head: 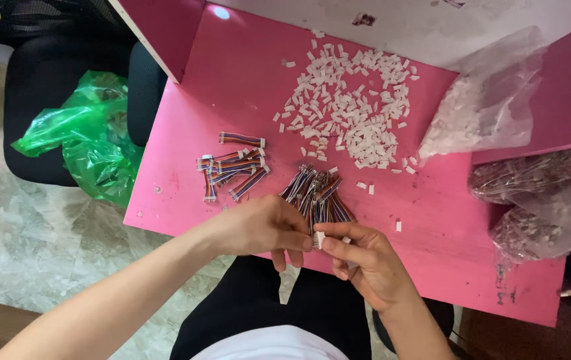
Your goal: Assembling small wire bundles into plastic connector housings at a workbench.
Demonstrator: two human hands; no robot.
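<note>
My left hand [265, 227] and my right hand [365, 260] meet at the near edge of a pink table [232, 73]. Between their fingertips is a small white connector housing [318, 239] on the end of a multicoloured ribbon cable [315, 212]; both hands pinch it. Just beyond the hands lies a loose bundle of unfinished ribbon cables [319, 190]. To the left sits a small pile of cables with white housings fitted [232, 167]. A wide heap of loose white housings [349, 107] lies farther back.
A clear bag of white housings [485, 107] lies at the right, with two clear bags of dark cables [532, 200] below it. A black chair holding a green plastic bag [89, 137] stands left of the table. White divider panels border the back.
</note>
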